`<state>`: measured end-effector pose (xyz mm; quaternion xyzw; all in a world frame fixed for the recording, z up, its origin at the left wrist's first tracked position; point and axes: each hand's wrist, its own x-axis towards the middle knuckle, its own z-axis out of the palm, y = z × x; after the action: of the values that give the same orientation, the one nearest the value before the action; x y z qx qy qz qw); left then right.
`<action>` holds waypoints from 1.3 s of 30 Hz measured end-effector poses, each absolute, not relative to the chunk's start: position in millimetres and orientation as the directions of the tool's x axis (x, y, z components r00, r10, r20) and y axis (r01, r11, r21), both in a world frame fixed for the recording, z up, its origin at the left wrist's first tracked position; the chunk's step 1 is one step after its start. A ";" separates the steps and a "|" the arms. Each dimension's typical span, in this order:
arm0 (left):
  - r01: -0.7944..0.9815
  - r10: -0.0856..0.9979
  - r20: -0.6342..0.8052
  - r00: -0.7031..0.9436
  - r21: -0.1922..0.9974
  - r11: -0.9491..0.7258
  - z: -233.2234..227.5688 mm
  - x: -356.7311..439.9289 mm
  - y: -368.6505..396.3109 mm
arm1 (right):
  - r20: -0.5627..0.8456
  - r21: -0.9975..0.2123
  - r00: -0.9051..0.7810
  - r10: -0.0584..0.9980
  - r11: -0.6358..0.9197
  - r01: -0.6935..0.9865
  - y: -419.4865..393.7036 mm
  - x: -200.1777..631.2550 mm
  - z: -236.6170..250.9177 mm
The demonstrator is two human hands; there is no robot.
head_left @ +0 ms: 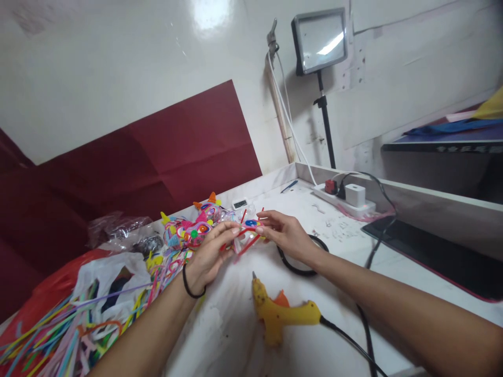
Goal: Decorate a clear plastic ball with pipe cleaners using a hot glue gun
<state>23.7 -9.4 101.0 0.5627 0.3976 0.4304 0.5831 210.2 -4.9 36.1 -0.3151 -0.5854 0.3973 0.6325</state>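
Note:
Between my two hands is a small craft piece (250,223) with red pipe cleaners and a blue oval on it. My left hand (216,246), with a black band at the wrist, pinches its left side. On the other side, the fingers of my right hand (286,234) are closed on its right edge. Red pipe-cleaner ends stick out above and below; the piece's underside is hidden. Just below the hands, a yellow glue gun (281,311) with an orange trigger lies on the white table (220,335). Colourful decorated craft figures (190,233) sit beyond my left hand.
Many loose pipe cleaners (58,335) and plastic bags (118,230) cover the left side. A power strip (346,201) with plugs stands at the back right, near a black mat (436,256). Black cable (367,335) runs along the right. A lamp (320,42) stands behind.

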 end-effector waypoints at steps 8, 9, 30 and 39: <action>0.080 0.941 0.086 0.328 0.990 -0.118 99.7 26.3 -7.5 | 0.504 -0.858 -0.010 0.864 0.500 -0.116 -5.0 210.4 34.9; 0.095 0.936 0.105 0.335 0.985 -0.144 98.7 26.4 -7.1 | 0.505 -0.858 -0.012 0.863 0.500 -0.118 -5.1 210.2 34.5; 0.149 0.864 0.238 0.443 0.931 -0.333 75.6 17.2 6.4 | 0.504 -0.859 -0.037 0.863 0.495 -0.132 -9.9 206.2 31.4; -0.008 0.852 0.237 0.466 0.965 -0.263 53.3 19.8 8.7 | 0.504 -0.861 -0.023 0.864 0.499 -0.098 -9.2 205.8 27.4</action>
<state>19.8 8.7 53.3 0.6792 0.3107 0.4127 0.5213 205.8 -9.2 27.4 -0.3179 -0.6019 0.3864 0.6224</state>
